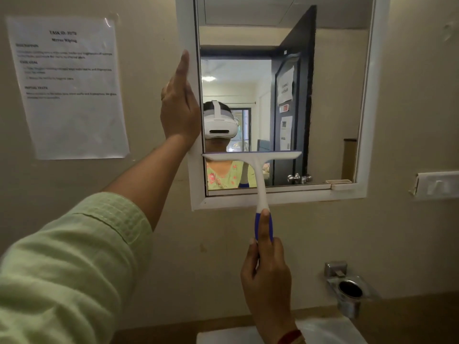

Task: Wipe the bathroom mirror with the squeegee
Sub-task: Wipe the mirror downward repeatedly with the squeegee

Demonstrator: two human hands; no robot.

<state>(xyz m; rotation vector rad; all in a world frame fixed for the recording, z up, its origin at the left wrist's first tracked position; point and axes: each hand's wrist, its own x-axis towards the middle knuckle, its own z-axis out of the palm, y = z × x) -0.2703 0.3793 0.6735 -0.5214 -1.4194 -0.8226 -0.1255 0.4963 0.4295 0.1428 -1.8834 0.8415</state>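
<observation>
A white-framed bathroom mirror (335, 95) hangs on the beige wall ahead. The white squeegee (258, 170) has a blue grip; its blade lies flat across the lower left part of the glass, level and pressed to it. My right hand (267, 274) is shut on the blue grip below the mirror's bottom frame, forefinger stretched up along the handle. My left hand (180, 103) rests flat against the mirror's left frame, fingers together and pointing up, holding nothing. The glass reflects a person with a white headset and an open dark door.
A printed task sheet (67, 88) is taped to the wall left of the mirror. A chrome holder (347, 289) juts from the wall at lower right, above a white basin (330, 331). A white switch plate (437, 186) sits at the right.
</observation>
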